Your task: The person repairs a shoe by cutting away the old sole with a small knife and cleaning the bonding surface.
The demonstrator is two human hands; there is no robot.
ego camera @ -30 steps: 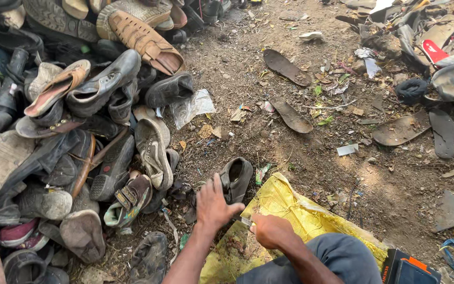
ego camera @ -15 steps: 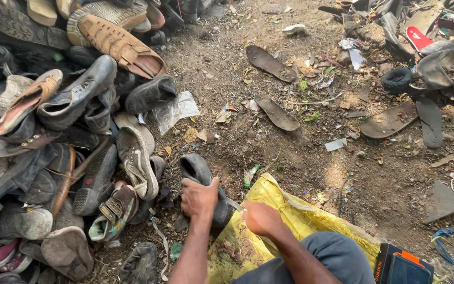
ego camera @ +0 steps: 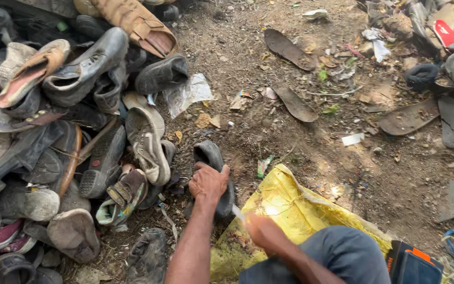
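Black shoe (ego camera: pixel 214 176) — dark, worn, standing nearly on end on the dirt ground (ego camera: pixel 300 152), clasped from above by the left hand (ego camera: pixel 207 183), whose fingers curl over its top edge and close round it. Left forearm runs straight up from the lower frame edge, wrist level, knuckles toward the camera. Right hand (ego camera: pixel 258 230) lies just right of and below the left, blurred, drawn into a fist round a thin pale blade-like piece (ego camera: pixel 238 213) whose tip points at the shoe; what that piece is cannot be told. Against half a second ago, the shoe has been tipped further upright and the left hand has shifted from its side to its top, while the right hand has come in closer. Under the right hand: a yellow sack (ego camera: pixel 295 210), crumpled, its left edge touching the shoe's base. Left of the left hand, close by: a heap of old shoes (ego camera: pixel 74 131), nearest member a grey sneaker (ego camera: pixel 145 144). Beyond the hands — open dirt with two loose soles (ego camera: pixel 290 50), well apart, leaving free room up and to the right.
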